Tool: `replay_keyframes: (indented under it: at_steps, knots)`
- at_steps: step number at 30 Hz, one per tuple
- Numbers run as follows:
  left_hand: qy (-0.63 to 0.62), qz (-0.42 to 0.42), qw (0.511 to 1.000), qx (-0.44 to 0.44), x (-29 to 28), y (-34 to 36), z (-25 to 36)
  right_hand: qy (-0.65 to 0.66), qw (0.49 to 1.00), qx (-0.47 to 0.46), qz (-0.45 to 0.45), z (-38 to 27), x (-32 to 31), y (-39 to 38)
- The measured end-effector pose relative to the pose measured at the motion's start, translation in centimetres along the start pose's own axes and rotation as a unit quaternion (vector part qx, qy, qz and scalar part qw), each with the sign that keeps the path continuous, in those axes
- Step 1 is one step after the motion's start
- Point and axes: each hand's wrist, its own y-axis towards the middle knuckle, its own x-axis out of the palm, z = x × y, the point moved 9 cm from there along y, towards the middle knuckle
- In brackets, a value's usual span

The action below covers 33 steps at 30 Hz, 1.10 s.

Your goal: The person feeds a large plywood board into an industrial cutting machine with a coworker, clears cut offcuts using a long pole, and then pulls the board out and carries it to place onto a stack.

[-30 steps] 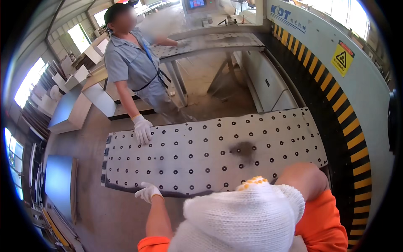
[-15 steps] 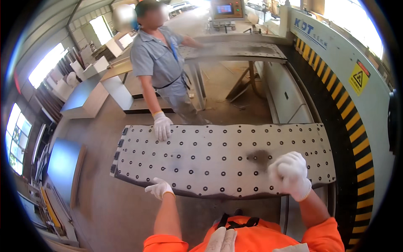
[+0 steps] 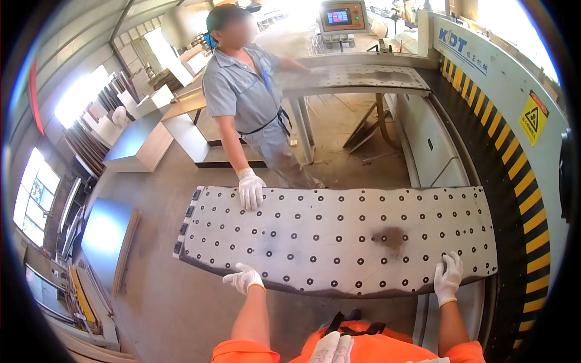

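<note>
A long pale perforated plate, dotted with rows of dark round fittings and marked by a dark smudge, spans the lower middle. My gloved left hand is at its near edge toward the left, fingers apart. My gloved right hand rests near the plate's near right part, fingers loosely bent and apart. A co-worker in grey work clothes stands across the plate, their gloved hand on its far edge. Beyond, their other arm reaches toward a second perforated table, that hand unclear in the haze.
A large machine frame with yellow-black striped edging runs along the right. A control panel stands at the back. Boards and board stacks lie on the left. Orange clothing shows at the bottom.
My right hand, raised close to the camera and then curled over the plate, has lowered to its near right part with fingers loosened. The whole view has shifted with my head.
</note>
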Motion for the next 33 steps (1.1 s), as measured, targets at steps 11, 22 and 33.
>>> replay_keyframes:
  at_steps: [11,22,33]
  knots:
    - [-0.037,-0.031,0.999,0.003,-0.61,-0.84,0.55,-0.006,1.000,0.016,-0.016,-0.23,-0.27,0.08]
    - [-0.006,-0.014,1.000,0.005,-0.28,-0.16,0.07,0.001,1.000,-0.006,0.003,0.16,-0.10,-0.10]
    - [-0.014,-0.006,1.000,0.006,-0.58,-0.30,0.10,-0.007,1.000,-0.001,0.005,-0.43,-0.62,-0.02]
